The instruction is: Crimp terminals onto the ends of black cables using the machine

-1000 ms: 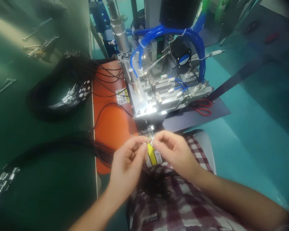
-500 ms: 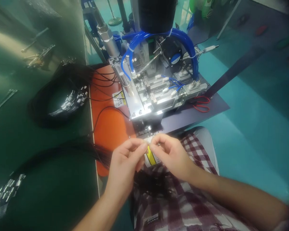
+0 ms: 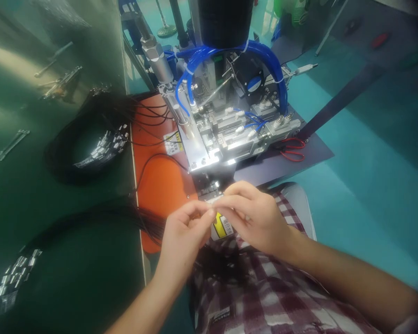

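Left hand [image 3: 184,236]: thumb and forefinger pinched together; contents, if any, cannot be told. Right hand [image 3: 257,218]: fingers bent, forefinger tip meeting the left's fingertips; grip cannot be told. Dark strands [image 3: 226,264], one bundle, blurred: below both hands, above checked cloth [image 3: 261,297]. Label [image 3: 222,225], yellow-marked: just behind the fingertips. Metal machine [image 3: 242,147], blue-tubed: beyond the hands. Black cable coil [image 3: 61,162], silvery-ended: on green table [image 3: 83,273], left.
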Motion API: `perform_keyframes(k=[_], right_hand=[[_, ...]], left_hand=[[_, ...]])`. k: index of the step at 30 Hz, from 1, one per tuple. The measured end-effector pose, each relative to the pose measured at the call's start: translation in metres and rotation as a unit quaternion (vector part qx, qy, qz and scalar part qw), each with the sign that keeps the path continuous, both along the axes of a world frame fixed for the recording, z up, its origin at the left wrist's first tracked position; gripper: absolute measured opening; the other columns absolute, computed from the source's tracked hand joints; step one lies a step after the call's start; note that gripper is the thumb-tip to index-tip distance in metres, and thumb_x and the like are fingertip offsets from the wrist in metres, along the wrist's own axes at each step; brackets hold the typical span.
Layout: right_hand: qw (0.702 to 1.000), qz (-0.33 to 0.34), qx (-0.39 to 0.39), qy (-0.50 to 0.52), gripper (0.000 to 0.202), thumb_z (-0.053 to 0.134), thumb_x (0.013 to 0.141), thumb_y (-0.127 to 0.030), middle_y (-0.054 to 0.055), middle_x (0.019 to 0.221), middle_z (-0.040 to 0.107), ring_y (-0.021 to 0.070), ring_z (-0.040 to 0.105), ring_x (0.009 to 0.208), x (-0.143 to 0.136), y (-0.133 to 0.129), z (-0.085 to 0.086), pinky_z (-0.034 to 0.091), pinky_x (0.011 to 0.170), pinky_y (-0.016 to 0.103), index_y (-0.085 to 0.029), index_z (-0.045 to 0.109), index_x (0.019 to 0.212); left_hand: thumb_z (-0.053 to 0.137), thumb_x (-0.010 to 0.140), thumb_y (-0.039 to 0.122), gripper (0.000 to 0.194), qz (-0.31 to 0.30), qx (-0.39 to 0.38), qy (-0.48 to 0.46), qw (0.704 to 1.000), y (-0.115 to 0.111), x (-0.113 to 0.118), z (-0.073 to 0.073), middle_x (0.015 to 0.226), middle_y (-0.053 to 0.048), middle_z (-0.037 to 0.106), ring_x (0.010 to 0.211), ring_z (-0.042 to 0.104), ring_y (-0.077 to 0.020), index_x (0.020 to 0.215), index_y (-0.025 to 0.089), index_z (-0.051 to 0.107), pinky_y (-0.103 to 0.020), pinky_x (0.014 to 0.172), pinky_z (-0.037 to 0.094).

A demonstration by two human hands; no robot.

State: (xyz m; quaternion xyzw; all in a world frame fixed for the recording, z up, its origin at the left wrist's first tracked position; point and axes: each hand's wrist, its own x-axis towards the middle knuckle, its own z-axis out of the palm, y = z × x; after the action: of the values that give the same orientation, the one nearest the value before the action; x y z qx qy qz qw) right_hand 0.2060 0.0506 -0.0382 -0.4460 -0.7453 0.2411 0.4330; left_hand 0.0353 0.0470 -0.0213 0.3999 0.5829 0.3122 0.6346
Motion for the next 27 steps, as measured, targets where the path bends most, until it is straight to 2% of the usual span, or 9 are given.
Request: perform_keyframes(k=[3,5,7,8,11,13,18,22,27], right_hand=[[0.997,-0.006,0.06,-0.037,0.014,0.058,0.089,-0.013,0.004,0.087,0.067,0.0135,0.061,0.074,0.001,-0.003,-0.002,0.048,0.068,0.026,-0.02,0.069,0.094],[0.999,-0.019,0.034,-0.001,0.01,0.058,0.088,-0.013,0.004,0.084,0.066,0.0128,0.059,0.071,-0.002,-0.005,-0.002,0.047,0.066,0.025,-0.018,0.067,0.087],[0.993,-0.047,-0.073,0.079,0.009,0.058,0.087,-0.015,0.003,0.078,0.063,0.0111,0.055,0.064,-0.008,-0.006,0.0,0.046,0.06,0.024,-0.017,0.063,0.079],[0.978,-0.058,-0.154,0.126,0.011,0.058,0.087,-0.018,0.001,0.073,0.06,0.01,0.052,0.059,-0.01,-0.007,0.0,0.044,0.056,0.023,-0.017,0.061,0.077],[0.882,-0.052,-0.398,0.248,0.017,0.057,0.088,-0.027,-0.005,0.057,0.049,0.0067,0.04,0.046,-0.014,-0.008,0.003,0.034,0.043,0.02,-0.017,0.056,0.074],[0.836,-0.037,-0.47,0.281,0.018,0.057,0.087,-0.029,-0.008,0.05,0.042,0.0053,0.034,0.041,-0.012,-0.006,0.007,0.029,0.039,0.018,-0.017,0.055,0.074],[0.868,-0.045,-0.422,0.258,0.01,0.06,0.083,-0.027,-0.006,0.055,0.051,0.0065,0.042,0.046,-0.001,0.0,0.019,0.034,0.042,0.018,-0.017,0.06,0.078],[0.882,-0.022,-0.41,0.229,0.011,0.062,0.081,-0.027,-0.002,0.064,0.057,0.0097,0.049,0.054,0.001,0.005,0.02,0.037,0.046,0.02,-0.017,0.064,0.077],[0.878,-0.007,-0.418,0.233,0.013,0.065,0.078,-0.028,0.001,0.07,0.058,0.0125,0.052,0.064,0.0,0.004,0.016,0.039,0.052,0.022,-0.016,0.064,0.073]], left_hand=[[0.068,0.082,0.04,0.024,0.001,0.003,-0.005,1.0,0.001,0.0,0.001,0.048,0.008,0.037,0.043,0.029,-0.0025,0.082,0.016,0.062,-0.017,0.045,0.02],[0.07,0.081,0.039,0.024,0.005,0.006,-0.01,1.0,0.001,0.0,0.002,0.051,0.007,0.041,0.044,0.03,-0.0022,0.085,0.017,0.064,-0.017,0.044,0.02],[0.071,0.08,0.038,0.023,0.011,0.01,-0.017,1.0,0.0,0.0,0.003,0.056,0.005,0.047,0.043,0.032,-0.0016,0.088,0.017,0.065,-0.017,0.044,0.021],[0.072,0.079,0.037,0.022,0.016,0.013,-0.021,1.0,0.0,0.001,0.004,0.057,0.005,0.049,0.043,0.033,-0.0014,0.087,0.017,0.066,-0.017,0.044,0.021],[0.073,0.078,0.036,0.021,0.041,0.029,-0.026,0.998,-0.002,0.001,0.005,0.058,0.005,0.05,0.043,0.034,-0.001,0.082,0.017,0.066,-0.017,0.044,0.023],[0.073,0.078,0.036,0.021,0.043,0.024,-0.021,0.999,-0.003,0.001,0.004,0.058,0.004,0.051,0.044,0.034,-0.0011,0.08,0.016,0.066,-0.017,0.044,0.023],[0.074,0.076,0.038,0.025,0.028,-0.01,-0.017,0.999,-0.004,0.001,0.003,0.055,0.004,0.051,0.043,0.032,-0.0014,0.078,0.014,0.066,-0.017,0.043,0.021],[0.074,0.075,0.038,0.026,0.031,-0.007,-0.017,0.999,-0.003,0.0,0.005,0.061,0.001,0.057,0.043,0.034,-0.0016,0.08,0.014,0.067,-0.018,0.043,0.022],[0.075,0.075,0.038,0.025,0.016,-0.006,-0.014,1.0,-0.004,0.001,0.007,0.051,0.004,0.047,0.043,0.032,-0.0027,0.082,0.015,0.069,-0.018,0.042,0.021]])
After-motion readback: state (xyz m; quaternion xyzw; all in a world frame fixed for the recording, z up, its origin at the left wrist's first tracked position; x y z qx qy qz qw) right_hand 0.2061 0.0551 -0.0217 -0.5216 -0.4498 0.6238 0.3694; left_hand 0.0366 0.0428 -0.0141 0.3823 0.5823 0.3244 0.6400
